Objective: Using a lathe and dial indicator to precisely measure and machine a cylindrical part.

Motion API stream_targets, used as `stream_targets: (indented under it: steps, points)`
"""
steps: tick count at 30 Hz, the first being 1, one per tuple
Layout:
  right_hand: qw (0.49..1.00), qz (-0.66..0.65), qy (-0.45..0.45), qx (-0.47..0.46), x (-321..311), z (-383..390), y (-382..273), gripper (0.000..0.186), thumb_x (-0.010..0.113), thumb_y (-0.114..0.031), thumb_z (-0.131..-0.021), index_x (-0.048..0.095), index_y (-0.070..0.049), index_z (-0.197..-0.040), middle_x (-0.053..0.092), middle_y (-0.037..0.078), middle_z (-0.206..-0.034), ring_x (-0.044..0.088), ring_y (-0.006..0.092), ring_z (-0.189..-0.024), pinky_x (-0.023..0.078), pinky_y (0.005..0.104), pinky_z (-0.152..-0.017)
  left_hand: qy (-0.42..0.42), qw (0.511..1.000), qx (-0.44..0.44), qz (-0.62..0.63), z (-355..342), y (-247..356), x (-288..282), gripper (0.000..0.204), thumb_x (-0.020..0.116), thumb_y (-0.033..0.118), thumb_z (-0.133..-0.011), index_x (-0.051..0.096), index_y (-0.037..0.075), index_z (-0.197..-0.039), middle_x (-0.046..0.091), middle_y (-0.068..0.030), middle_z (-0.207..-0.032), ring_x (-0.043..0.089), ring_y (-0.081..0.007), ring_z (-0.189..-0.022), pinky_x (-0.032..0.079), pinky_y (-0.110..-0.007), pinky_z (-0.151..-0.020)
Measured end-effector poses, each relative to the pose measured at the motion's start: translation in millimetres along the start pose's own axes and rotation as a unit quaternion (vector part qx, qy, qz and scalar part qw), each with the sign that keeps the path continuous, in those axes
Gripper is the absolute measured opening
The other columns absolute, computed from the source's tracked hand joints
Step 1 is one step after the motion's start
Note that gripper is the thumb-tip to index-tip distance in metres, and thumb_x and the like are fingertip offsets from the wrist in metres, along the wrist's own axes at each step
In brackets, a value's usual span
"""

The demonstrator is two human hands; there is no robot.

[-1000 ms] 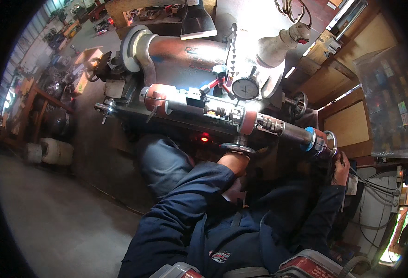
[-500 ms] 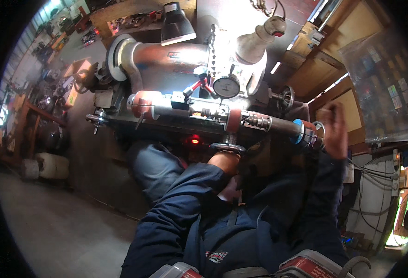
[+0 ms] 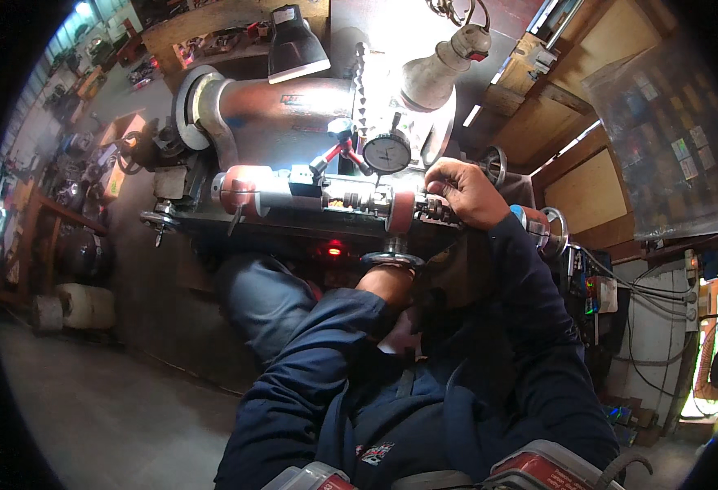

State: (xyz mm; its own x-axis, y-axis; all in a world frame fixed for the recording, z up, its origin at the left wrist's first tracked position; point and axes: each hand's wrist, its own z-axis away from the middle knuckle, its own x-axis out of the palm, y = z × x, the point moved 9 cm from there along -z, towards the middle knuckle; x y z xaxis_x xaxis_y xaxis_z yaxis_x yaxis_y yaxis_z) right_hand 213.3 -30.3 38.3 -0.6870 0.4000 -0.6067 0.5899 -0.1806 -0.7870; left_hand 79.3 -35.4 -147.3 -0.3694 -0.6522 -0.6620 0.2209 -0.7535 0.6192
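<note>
The metal shaft assembly (image 3: 277, 200) lay across the machine, in front of the large grey-and-rust cylinder (image 3: 285, 102). Its cut-away housing held ringed metal parts (image 3: 359, 199), and just right of the red collar (image 3: 400, 209) a notched section (image 3: 434, 211) showed. The right hand (image 3: 475, 196) was over that section with thumb and fingers bent; whether its grip pinched the metal or only rested there, I could not tell. The left hand (image 3: 386, 285) was at the underside of the handwheel (image 3: 392, 260) below the collar; its fingers were hidden, so the state of that grip could not be told.

A dial gauge (image 3: 387, 153) stood just above the shaft, near a red jointed arm (image 3: 346, 152). Farther out, an open brown box (image 3: 134, 124) on the left held dark items too small to identify, and a wooden frame (image 3: 212, 18) behind held small mixed pieces. At the lower edge sat a clear plastic container (image 3: 538, 457) with a red label showing; its contents could not be made out.
</note>
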Motion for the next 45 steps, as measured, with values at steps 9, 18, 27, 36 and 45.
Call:
stream_targets:
  steps: [9, 18, 27, 36, 45]
  points:
    - [0.999, -0.003, 0.001, 0.032, -1, -3, 13, 0.01, 0.066, 0.0, -0.09, 0.068, 0.002, -0.099, 0.068, 0.011, -0.088, 0.064, 0.0158, -0.084, 0.051, 0.0309, -0.079, -0.035, 0.998, 0.005, -0.058, -8, 2, 3, 0.043, 0.073, 0.021, -0.079, 0.067, 0.004, -0.118, 0.064, -0.0201, -0.125, 0.062, -0.0354, -0.115, 0.051, -0.046, -0.099]
    - [0.991, -0.103, -0.06, 0.061, 9, -14, 35, 0.013, 0.063, 0.009, -0.088, 0.068, 0.001, -0.097, 0.067, 0.003, -0.089, 0.062, 0.0116, -0.085, 0.051, 0.0267, -0.079, -0.016, 0.998, 0.005, -0.059, -7, 4, -3, 0.043, 0.073, 0.018, -0.077, 0.067, 0.002, -0.117, 0.064, -0.0206, -0.124, 0.062, -0.0354, -0.113, 0.051, -0.044, -0.098]
    - [0.987, -0.095, -0.116, 0.065, 19, -18, 33, 0.005, 0.063, 0.003, -0.093, 0.067, 0.003, -0.095, 0.064, 0.0, -0.083, 0.054, 0.0075, -0.08, 0.047, 0.0246, -0.074, -0.02, 0.997, 0.012, -0.072, -14, -2, 5, 0.045, 0.075, 0.019, -0.077, 0.067, 0.001, -0.117, 0.064, -0.0216, -0.123, 0.063, -0.0351, -0.113, 0.051, -0.044, -0.098]
    - [0.995, -0.027, -0.073, 0.059, 13, -17, 26, 0.009, 0.059, 0.004, -0.089, 0.067, 0.005, -0.089, 0.06, -0.001, -0.071, 0.05, 0.007, -0.07, 0.046, 0.0255, -0.067, -0.028, 0.997, 0.023, -0.072, -13, -1, 8, 0.05, 0.076, 0.02, -0.077, 0.064, 0.001, -0.122, 0.062, -0.0213, -0.128, 0.06, -0.0347, -0.118, 0.049, -0.043, -0.102]
    - [0.999, 0.022, -0.039, 0.031, 9, -12, 18, 0.01, 0.059, 0.001, -0.089, 0.067, 0.006, -0.091, 0.064, 0.005, -0.071, 0.054, 0.0073, -0.069, 0.048, 0.0265, -0.066, -0.053, 0.997, -0.02, -0.052, -18, -7, 11, 0.051, 0.076, 0.021, -0.077, 0.064, 0.003, -0.123, 0.061, -0.02, -0.131, 0.059, -0.0348, -0.12, 0.048, -0.043, -0.103]
